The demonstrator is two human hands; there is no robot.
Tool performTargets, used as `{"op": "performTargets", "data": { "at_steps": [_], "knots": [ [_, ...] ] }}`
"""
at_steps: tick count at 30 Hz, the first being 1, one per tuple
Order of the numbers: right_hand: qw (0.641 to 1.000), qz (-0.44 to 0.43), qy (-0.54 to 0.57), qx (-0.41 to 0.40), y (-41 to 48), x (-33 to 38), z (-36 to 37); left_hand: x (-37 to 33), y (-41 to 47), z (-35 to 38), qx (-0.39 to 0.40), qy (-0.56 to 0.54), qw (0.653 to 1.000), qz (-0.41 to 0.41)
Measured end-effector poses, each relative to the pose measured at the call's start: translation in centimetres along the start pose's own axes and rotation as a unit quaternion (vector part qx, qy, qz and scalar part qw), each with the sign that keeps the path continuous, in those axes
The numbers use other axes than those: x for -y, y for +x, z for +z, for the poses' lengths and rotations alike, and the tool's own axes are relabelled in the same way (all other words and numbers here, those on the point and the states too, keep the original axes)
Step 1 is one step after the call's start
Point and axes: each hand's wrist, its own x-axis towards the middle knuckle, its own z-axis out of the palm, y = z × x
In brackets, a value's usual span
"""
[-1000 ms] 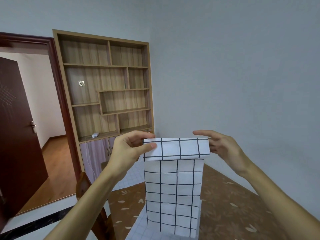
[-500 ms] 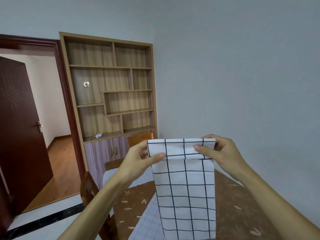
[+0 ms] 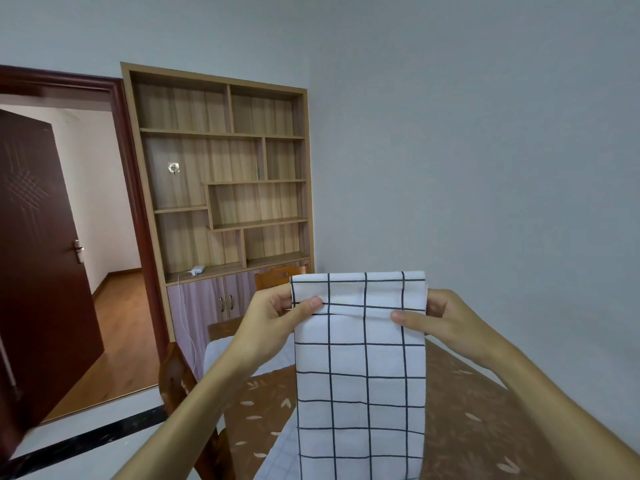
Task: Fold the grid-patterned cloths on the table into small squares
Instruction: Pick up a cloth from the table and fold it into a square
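Observation:
I hold a white cloth with a black grid (image 3: 360, 375) up in the air above the table, folded into a long strip that hangs down out of view. Its top end is turned over toward me as a short flap. My left hand (image 3: 273, 317) pinches the flap's left edge, thumb in front. My right hand (image 3: 440, 317) pinches the right edge the same way. Another white cloth with a fine grid (image 3: 277, 459) lies on the table below, partly hidden by the hanging strip.
The table (image 3: 467, 410) wears a brown leaf-print cover. A white cloth (image 3: 221, 351) drapes over its far left end. Wooden chairs stand at the left (image 3: 180, 386) and far side (image 3: 277, 276). A wooden shelf unit (image 3: 221, 188) and an open door (image 3: 38, 258) are behind.
My right hand closed from open fingers to a pinch on the flap's right edge. The view turned a little, so the cloth and hands sit further right and lower in the frame.

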Motion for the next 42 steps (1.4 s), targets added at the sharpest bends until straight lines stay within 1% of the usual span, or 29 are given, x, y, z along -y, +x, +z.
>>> {"op": "performTargets", "data": {
  "at_steps": [3, 5, 7, 9, 11, 13, 17, 24, 25, 27, 30, 32, 36, 38, 40, 42],
  "knots": [
    [0.999, -0.024, -0.008, -0.032, 0.3, -0.1, 0.1, 0.2, -0.2, -0.2, 0.005, -0.024, 1.000, -0.017],
    [0.997, -0.045, -0.005, -0.056, 0.4, -0.6, 0.1, 0.4, -0.5, -0.4, 0.024, -0.030, 0.999, -0.030],
    [0.997, -0.045, 0.003, -0.068, 0.4, -0.6, 0.1, 0.6, -0.7, -0.6, 0.053, -0.021, 0.997, -0.043],
    [0.998, -0.032, 0.003, -0.060, 0.2, -0.7, -0.1, 0.6, -0.9, -0.8, 0.067, -0.011, 0.996, -0.057],
    [0.998, -0.025, 0.007, -0.054, 0.0, -0.5, -0.1, 0.8, -0.9, -1.1, 0.058, -0.016, 0.996, -0.062],
    [0.997, -0.028, 0.007, -0.065, 0.0, -0.7, -0.2, 0.9, -0.9, -1.3, 0.042, -0.030, 0.996, -0.067],
    [0.996, -0.031, -0.027, -0.077, 0.2, -0.7, -0.1, 1.3, -0.8, -1.9, 0.014, -0.075, 0.994, -0.073],
    [0.997, -0.016, -0.006, -0.079, 0.6, -0.8, -0.2, 1.1, -0.4, -1.8, -0.032, -0.118, 0.987, -0.100],
    [0.997, -0.009, 0.002, -0.077, 0.6, -0.7, -0.3, 1.1, -0.4, -1.7, -0.042, -0.119, 0.987, -0.098],
    [0.996, 0.004, 0.041, -0.073, 0.7, -0.5, -0.3, 1.0, -0.5, -1.5, -0.065, -0.090, 0.991, -0.076],
    [0.994, 0.005, 0.082, -0.077, 0.6, -0.5, 0.0, 0.9, -0.5, -1.1, -0.089, -0.069, 0.993, -0.048],
    [0.995, 0.000, 0.058, -0.080, 0.4, -0.5, 0.1, 0.8, -0.4, -0.8, -0.089, -0.075, 0.993, -0.034],
    [0.999, 0.027, -0.007, -0.036, 0.0, -0.5, 0.5, 0.9, -0.2, -0.4, -0.094, -0.106, 0.990, -0.011],
    [0.999, 0.035, 0.000, -0.027, 0.0, -0.9, 0.8, 0.8, -0.2, -0.2, -0.096, -0.120, 0.988, -0.003],
    [0.999, 0.030, 0.011, -0.036, 0.0, -1.4, 0.9, 0.4, -0.2, -0.2, -0.099, -0.139, 0.985, -0.002],
    [0.998, 0.019, 0.030, -0.055, 0.1, -1.6, 0.9, 0.5, -0.4, -0.4, -0.085, -0.155, 0.984, -0.018]
  ]
}}
